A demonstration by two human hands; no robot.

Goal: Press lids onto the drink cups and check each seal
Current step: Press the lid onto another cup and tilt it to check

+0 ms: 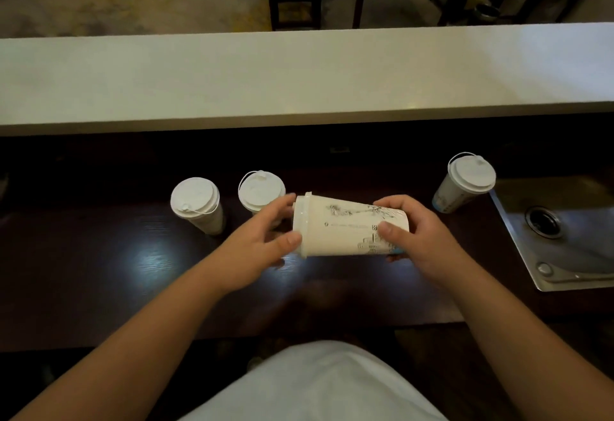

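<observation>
A white paper cup [345, 228] with a dark line drawing lies sideways in the air above the dark counter [99, 271], its white lid [300, 224] pointing left. My right hand [418, 237] grips the cup's bottom end, thumb on the near side. My left hand [262, 241] holds the lid end, thumb and fingers curled round the lid's rim. Three more lidded cups stand upright: one at the left [197, 204], one partly behind my left hand [260, 189], one at the far right [465, 181].
A steel sink [564, 241] with a drain is set into the counter at the right. A raised pale bar top [299, 75] runs across behind the cups. Dark wooden chairs stand on the floor beyond it.
</observation>
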